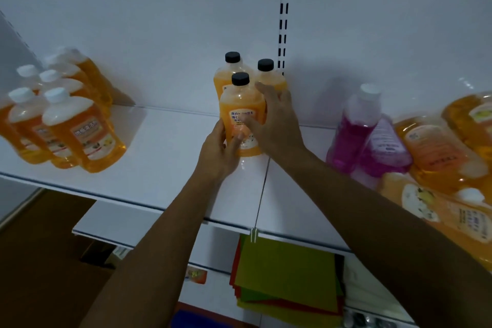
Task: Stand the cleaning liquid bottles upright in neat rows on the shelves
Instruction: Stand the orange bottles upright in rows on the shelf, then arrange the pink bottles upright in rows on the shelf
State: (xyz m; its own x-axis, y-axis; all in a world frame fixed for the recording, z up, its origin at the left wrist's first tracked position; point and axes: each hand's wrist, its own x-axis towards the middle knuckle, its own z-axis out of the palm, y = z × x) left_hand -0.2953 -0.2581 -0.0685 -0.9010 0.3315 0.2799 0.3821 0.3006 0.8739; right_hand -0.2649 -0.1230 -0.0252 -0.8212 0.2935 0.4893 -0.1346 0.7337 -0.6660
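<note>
Head view: both hands are on the front orange clear-plastic bottle with a black cap (pixel 241 114), which stands upright on the white metal shelf (pixel 165 157); the left hand (pixel 219 153) curls its fingers and thumb round the bottle's lower left side, while the right hand (pixel 277 120) lies against its right side with fingers spread and fairly straight, apparently steadying rather than gripping. Just behind the held bottle two more black-capped orange bottles (pixel 231 72) stand upright, so this row looks barely begun. Well to the left of the hands, a block of white-capped orange bottles (pixel 77 130) stands upright and looks done. To the right of the hands, a pink bottle with a white cap (pixel 354 128) stands while a second pink bottle (pixel 383 146) and several large orange bottles (pixel 436 157) lie tipped over; those are left to do. The right-hand pile is cut off by the frame edge, the labels blur, and the lower shelf holds coloured sheets (pixel 287 274) hard to identify.
</note>
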